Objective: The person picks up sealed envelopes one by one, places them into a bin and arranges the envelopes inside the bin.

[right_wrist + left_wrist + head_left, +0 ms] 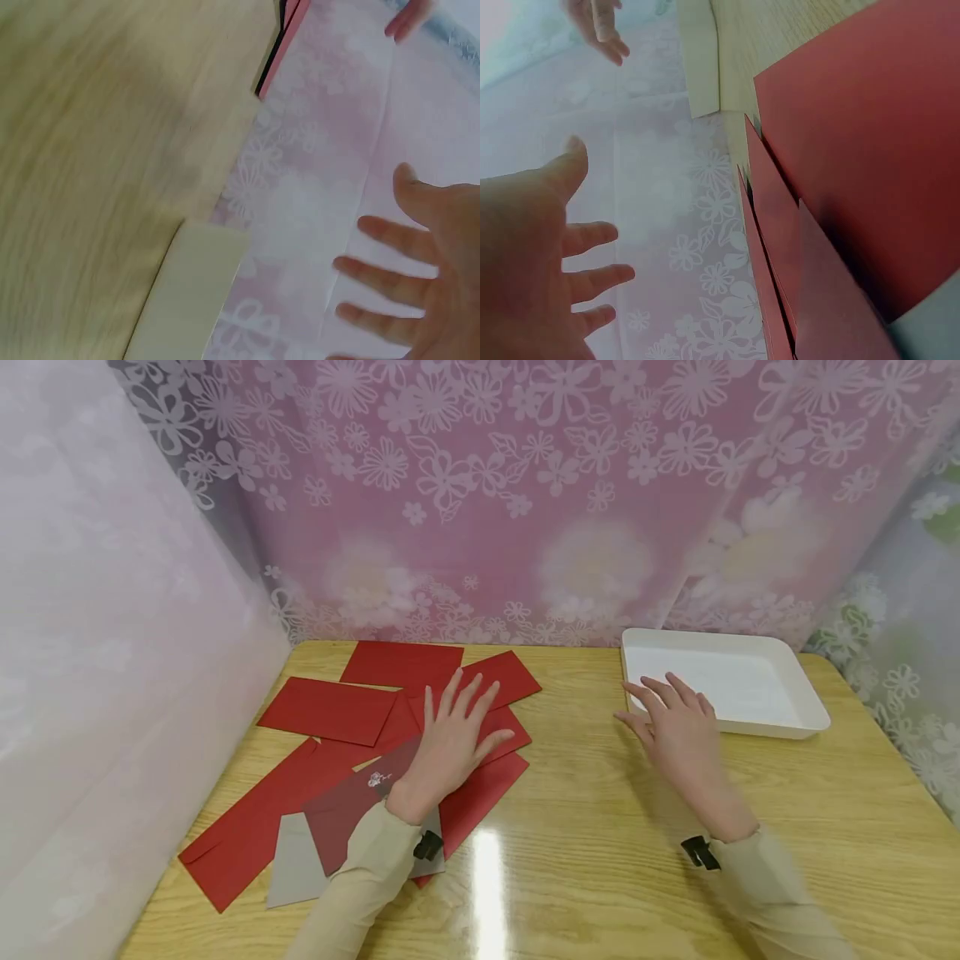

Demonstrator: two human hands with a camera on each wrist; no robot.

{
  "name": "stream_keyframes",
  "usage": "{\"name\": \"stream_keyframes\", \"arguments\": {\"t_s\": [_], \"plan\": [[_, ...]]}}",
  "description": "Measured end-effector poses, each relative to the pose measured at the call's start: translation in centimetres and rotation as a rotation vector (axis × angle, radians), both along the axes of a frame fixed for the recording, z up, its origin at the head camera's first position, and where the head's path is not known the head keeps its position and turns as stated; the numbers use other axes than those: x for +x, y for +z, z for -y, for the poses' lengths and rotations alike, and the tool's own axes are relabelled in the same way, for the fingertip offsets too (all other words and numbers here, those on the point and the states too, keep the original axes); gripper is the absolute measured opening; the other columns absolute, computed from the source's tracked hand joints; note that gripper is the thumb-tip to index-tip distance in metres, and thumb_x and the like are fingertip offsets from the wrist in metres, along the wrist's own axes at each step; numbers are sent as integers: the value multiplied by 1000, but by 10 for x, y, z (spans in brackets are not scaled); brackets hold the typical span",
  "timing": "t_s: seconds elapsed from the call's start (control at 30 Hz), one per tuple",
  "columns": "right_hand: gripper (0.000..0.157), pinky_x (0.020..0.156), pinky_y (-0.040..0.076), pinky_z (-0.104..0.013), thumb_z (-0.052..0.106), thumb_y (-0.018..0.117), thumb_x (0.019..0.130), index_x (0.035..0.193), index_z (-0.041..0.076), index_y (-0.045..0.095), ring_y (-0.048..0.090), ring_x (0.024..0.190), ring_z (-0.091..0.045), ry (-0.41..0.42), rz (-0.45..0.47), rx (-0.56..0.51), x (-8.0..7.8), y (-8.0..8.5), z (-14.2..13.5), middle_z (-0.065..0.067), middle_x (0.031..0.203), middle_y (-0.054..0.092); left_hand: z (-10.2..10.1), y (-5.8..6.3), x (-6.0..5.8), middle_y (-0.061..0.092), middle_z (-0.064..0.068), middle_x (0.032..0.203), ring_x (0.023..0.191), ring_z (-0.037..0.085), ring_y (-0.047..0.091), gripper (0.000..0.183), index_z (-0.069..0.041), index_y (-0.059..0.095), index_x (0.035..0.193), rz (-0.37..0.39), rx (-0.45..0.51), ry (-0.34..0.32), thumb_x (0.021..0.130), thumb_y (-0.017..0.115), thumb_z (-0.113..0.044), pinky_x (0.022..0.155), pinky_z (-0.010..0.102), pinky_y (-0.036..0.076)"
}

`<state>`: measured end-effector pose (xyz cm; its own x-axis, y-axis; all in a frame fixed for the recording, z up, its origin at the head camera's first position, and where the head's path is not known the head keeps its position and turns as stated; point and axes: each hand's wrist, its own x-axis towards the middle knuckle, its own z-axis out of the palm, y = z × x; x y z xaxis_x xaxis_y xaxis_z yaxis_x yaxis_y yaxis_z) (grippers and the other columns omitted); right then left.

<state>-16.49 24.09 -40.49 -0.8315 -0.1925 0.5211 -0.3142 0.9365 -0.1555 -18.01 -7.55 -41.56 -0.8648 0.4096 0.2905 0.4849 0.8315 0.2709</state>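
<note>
Several red envelopes (330, 708) lie scattered and overlapping on the left of the wooden table. Among them are a darker maroon envelope (330, 822) with a small white print and a grey sheet or envelope (295, 860) partly under it. My left hand (448, 743) hovers over this pile with its fingers spread, holding nothing. On the right, my right hand (678, 743) hangs in the air by the near left corner of a shallow white tray (810, 727). Its fingers are apart and loosely bent, with nothing in them.
The wooden table (585, 860) shows bare wood between the envelopes and the tray. A pink floral curtain (480, 510) hangs behind its back edge, and a pale cloth (135, 652) borders the left side. Each wrist carries a small black clip (428, 846) at the cuff.
</note>
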Motion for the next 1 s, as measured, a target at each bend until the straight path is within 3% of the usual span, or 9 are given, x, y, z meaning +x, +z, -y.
{"name": "stream_keyframes", "arguments": {"t_s": [0.07,0.17,0.27,0.33,0.47,0.63,0.83,0.9,1.0], "plan": [[39,90,46,-65,35,70,95,124,9,70,59,117,-46,25,-80,-9,-2,3,-5,-19,121,69,0,3,-1,41,11,157,153,32,19,60,-16,49,151,-19,14,2,101,59,-47,119,66,7],[35,63,53,-51,38,64,99,114,9,74,69,85,-39,33,-169,-23,-6,8,-15,-15,101,74,0,6,0,55,7,146,147,29,34,44,-16,61,139,-55,54,-1,100,64,-36,120,61,16],[29,40,38,-36,35,67,98,104,9,76,63,59,-29,13,-215,-34,-8,12,-29,-11,84,74,1,9,0,65,6,133,135,28,49,34,-15,67,131,-107,103,-14,98,68,-26,117,56,28],[21,39,31,-30,29,72,96,98,8,76,59,53,-24,-2,-224,-45,-9,13,-39,-9,77,71,2,11,0,70,5,124,124,27,59,29,-14,70,126,-148,129,-20,97,70,-23,112,51,37],[20,38,24,-28,26,73,95,92,6,74,51,46,-23,-32,-237,-34,-7,12,-63,-11,71,68,4,12,0,74,3,108,98,22,67,21,-14,73,116,-177,158,-17,98,68,-22,89,39,54],[17,38,25,-33,19,72,95,88,3,71,48,45,-29,-79,-176,-10,-5,6,-97,-15,68,64,13,11,1,73,0,95,80,16,64,16,-14,75,108,-143,155,33,99,68,-26,59,28,54],[11,39,30,-35,12,74,92,97,2,71,55,58,-40,-104,-57,28,-6,-4,-135,-21,80,68,28,10,0,71,0,91,74,15,61,15,-13,75,105,-127,176,74,99,68,-25,58,28,51],[12,40,36,-41,13,73,93,99,2,71,56,62,-43,-105,-15,43,-6,-5,-144,-22,82,68,33,11,-1,70,-1,89,73,14,60,14,-13,75,105,-125,180,83,99,68,-24,57,27,49],[15,55,47,-55,14,70,95,103,2,72,58,69,-48,-87,17,74,-5,-8,-155,-23,84,69,41,14,-3,69,0,88,71,14,59,14,-12,75,105,-123,182,98,99,68,-24,56,28,49]]}}
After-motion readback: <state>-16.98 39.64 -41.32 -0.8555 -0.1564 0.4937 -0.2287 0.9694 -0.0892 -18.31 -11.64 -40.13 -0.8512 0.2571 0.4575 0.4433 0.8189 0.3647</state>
